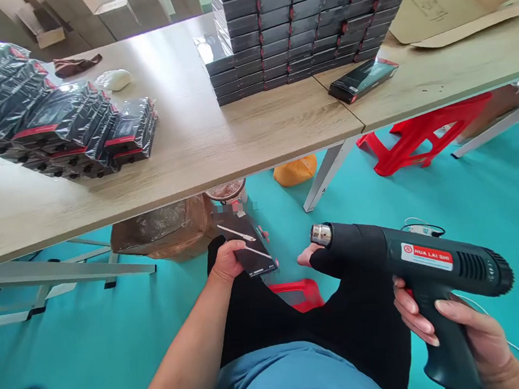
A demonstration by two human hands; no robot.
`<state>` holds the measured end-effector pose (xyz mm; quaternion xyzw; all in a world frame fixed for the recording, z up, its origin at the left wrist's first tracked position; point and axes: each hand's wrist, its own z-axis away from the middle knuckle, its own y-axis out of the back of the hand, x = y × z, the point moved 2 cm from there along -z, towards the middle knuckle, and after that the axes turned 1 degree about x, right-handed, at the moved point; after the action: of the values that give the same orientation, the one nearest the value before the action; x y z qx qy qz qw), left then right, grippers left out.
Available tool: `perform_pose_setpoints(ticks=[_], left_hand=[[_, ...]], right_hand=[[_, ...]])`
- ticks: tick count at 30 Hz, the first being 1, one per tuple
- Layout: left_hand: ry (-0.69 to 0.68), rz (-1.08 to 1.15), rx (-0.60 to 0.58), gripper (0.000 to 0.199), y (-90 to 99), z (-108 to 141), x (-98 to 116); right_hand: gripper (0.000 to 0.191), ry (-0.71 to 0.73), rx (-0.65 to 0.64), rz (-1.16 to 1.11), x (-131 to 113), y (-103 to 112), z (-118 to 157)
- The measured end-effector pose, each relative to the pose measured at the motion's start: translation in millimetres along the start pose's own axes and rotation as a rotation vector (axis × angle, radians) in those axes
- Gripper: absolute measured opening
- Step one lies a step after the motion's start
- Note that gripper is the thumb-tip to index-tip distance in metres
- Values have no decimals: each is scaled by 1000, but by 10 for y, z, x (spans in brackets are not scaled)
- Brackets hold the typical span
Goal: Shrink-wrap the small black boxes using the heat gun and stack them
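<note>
My left hand (230, 259) grips a flat black box (246, 242) with a picture of a pale, slim item on it, held low over my lap below the table edge. My fingers wrap around its sides. My right hand (463, 328) is closed around the handle of a black heat gun (400, 260) with a red and white label. Its metal nozzle points left towards the box, with a gap between them. Whether the box has film around it I cannot tell.
Dark boxes form a tall stack (306, 22) on the table (181, 159). Film-wrapped black packs (67, 128) pile up at left, and a single box (363, 79) lies at right. Underneath are a lined carton (165, 229), a bin (227, 190) and a red stool (424, 134).
</note>
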<state>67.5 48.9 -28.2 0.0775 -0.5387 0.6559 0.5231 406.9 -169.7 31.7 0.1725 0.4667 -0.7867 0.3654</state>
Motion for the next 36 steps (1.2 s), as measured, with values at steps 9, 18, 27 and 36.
perform_pose_setpoints(ticks=[9, 18, 27, 36], left_hand=[[135, 132, -250, 40, -140, 74, -87], [237, 151, -217, 54, 6, 122, -145], [162, 175, -27, 55, 99, -44, -120], [187, 101, -8, 60, 107, -188, -210]], right_hand=[[41, -54, 1, 23, -74, -132, -124], [36, -55, -30, 197, -462, -572, -483], [42, -189, 0, 408, -262, -527, -198], [35, -113, -129, 493, -67, -888, -432]])
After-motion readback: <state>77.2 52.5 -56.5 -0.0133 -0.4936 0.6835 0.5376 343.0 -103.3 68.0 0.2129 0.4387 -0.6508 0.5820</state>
